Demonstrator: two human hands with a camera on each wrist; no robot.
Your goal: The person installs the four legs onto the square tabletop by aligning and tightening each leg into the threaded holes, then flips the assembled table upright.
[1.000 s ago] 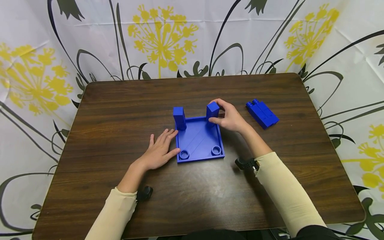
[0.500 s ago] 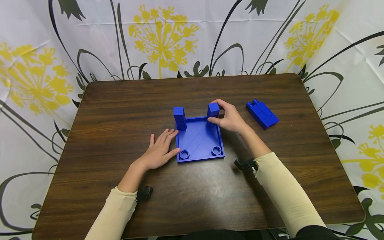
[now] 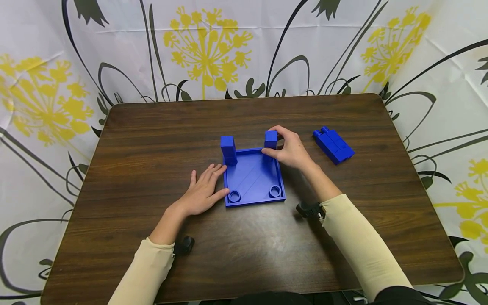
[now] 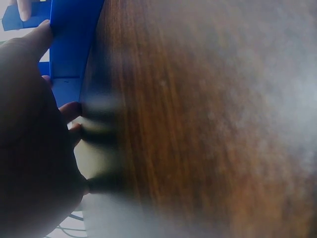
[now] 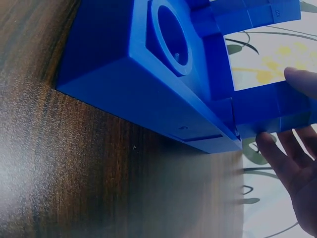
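Note:
A shallow blue square tray (image 3: 253, 178) with raised edges lies on the table. At its far right corner my right hand (image 3: 291, 149) pinches an upright blue square post (image 3: 271, 137) between thumb and fingers; the right wrist view shows the post (image 5: 270, 106) standing at the corner. Flat beside the tray's left edge, my left hand (image 3: 201, 194) has its fingers spread, with thumb and fingertips against the wall. A second blue post (image 3: 228, 150) stands at the far left corner. Round sockets show at the near left (image 3: 234, 196) and near right corners.
Loose blue posts (image 3: 333, 145) with round pegs at one end lie side by side to the right of my right hand. The brown wooden table (image 3: 152, 140) reaches back to a flower-patterned curtain (image 3: 126, 46).
The post in my right hand has turned a little, its top going from slanted to square with the tray. My right thumb has shifted slightly left; my left hand stays in place.

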